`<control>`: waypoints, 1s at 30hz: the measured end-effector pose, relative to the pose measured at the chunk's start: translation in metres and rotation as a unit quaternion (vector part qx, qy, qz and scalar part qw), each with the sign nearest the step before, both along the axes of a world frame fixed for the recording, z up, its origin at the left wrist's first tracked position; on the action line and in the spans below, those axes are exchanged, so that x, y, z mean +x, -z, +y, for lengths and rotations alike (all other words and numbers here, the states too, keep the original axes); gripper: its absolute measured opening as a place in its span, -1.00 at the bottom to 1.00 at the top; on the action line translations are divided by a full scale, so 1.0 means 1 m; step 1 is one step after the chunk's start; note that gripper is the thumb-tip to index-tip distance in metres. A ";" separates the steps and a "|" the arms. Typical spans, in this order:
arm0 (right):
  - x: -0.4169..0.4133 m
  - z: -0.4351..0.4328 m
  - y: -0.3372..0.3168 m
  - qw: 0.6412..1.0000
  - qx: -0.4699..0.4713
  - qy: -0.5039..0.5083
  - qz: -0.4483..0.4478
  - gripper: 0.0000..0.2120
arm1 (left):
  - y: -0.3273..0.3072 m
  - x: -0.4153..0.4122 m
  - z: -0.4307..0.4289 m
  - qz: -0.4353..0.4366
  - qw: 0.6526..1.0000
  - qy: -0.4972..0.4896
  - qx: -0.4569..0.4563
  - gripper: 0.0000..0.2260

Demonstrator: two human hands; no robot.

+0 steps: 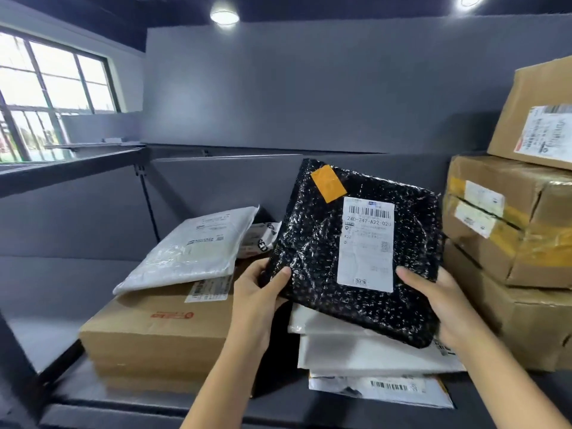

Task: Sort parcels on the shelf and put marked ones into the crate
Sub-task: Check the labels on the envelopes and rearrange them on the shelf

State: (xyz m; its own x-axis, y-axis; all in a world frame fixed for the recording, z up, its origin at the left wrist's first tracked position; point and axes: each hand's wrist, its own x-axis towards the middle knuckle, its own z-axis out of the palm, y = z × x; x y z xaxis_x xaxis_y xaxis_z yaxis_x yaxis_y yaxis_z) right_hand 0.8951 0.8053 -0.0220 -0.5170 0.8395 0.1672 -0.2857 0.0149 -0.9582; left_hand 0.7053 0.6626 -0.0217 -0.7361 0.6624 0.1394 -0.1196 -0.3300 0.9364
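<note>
Grey wall [309,88] stands behind a dark shelf [148,407] that crosses the lower part of the frame. At the centre both my hands hold one black parcel [309,243] above the shelf, tilted so that its face looks at me. My left hand [258,294] grips the lower left corner: the thumb lies on the front and the other fingers go behind it. My right hand [433,305] grips the lower right edge in the same way, thumb on the front, fingers out of sight behind. The parcel is a bubble bag with shiny wrinkles. It carries an orange tape [328,184] near its upper left corner and a white label [366,246] with a barcode on its right half.

Just under the parcel, white bags [356,345] lie flat in a pile on the shelf. The lowest bag [380,390] shows a barcode near the bottom of the frame. I cannot tell if the parcel touches this pile.

Left of my left hand sits a brown box [161,329], and a white mailer [188,252] rests on top of it. Behind the mailer a small packet [261,236] with black letters is partly hidden by the parcel.

At the right edge three cartons are stacked: a top box [526,119], tilted, a middle box [510,230] with yellow tape, and a bottom box [532,329].

In the upper left is a bright window [52,88], and a round lamp [224,16] shines at the top.
</note>
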 end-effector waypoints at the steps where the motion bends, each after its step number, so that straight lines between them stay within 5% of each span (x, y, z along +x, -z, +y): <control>1: -0.004 0.000 0.002 1.000 -0.003 -0.011 0.009 -0.15 | -0.001 -0.002 -0.004 0.003 1.000 -0.016 -0.003 -0.89; 6: -0.037 -0.016 -0.006 0.991 0.023 -0.117 0.057 -0.12 | -0.025 -0.037 -0.039 0.041 0.993 -0.113 0.017 -0.92; 11: -0.107 -0.024 -0.032 0.988 0.011 -0.153 0.010 -0.83 | -0.050 -0.108 -0.065 0.063 0.987 -0.144 -0.029 -0.88; 20: -0.221 -0.028 -0.057 0.987 -0.019 -0.149 -0.053 -0.69 | -0.051 -0.216 -0.065 0.164 0.920 -0.247 -0.255 -0.77; 23: -0.228 -0.026 -0.045 0.981 -0.036 -0.175 -0.072 -0.89 | -0.039 -0.221 -0.067 0.183 0.902 -0.234 -0.313 -0.84; 30: -0.224 -0.028 -0.034 0.977 -0.052 -0.196 -0.068 -0.82 | -0.033 -0.212 -0.068 0.195 0.899 -0.253 -0.299 -0.73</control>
State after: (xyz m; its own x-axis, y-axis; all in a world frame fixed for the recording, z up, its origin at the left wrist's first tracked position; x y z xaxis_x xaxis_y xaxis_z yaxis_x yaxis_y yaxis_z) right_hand 0.6712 0.7769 0.0117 -0.8131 0.5821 -0.0013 -0.1200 -0.1699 -0.9781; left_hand 0.4936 0.5945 0.0113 -0.9369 0.2981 0.1826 0.2798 0.3261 0.9030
